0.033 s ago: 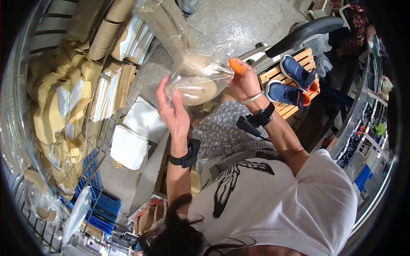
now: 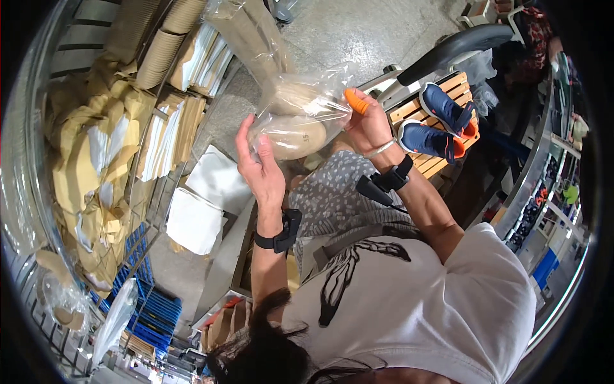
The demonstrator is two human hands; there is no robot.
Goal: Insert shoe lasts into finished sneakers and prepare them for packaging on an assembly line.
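Between my hands is a clear plastic bag [image 2: 291, 109] with beige, sole-shaped pieces [image 2: 293, 136] inside; the nearest one bears a small dark mark. My left hand [image 2: 261, 173] grips the bag's left side, thumb on the front and fingers behind. On the right, my right hand [image 2: 369, 125] pinches the gathered edge of the bag. An orange finger cover [image 2: 356, 101] sits on one of its digits. Beyond the bag lies another clear bag [image 2: 249, 35] holding long beige pieces, and it looks as if the two overlap.
Right of me, a pair of navy shoes [image 2: 427, 139] with orange parts rests on a slatted wooden surface [image 2: 403, 114], beside a black padded bar [image 2: 457, 51]. To the left, a rack holds crumpled brown paper [image 2: 96, 166] and stacked card [image 2: 173, 134]. White sheets [image 2: 195, 221] lie nearer me.
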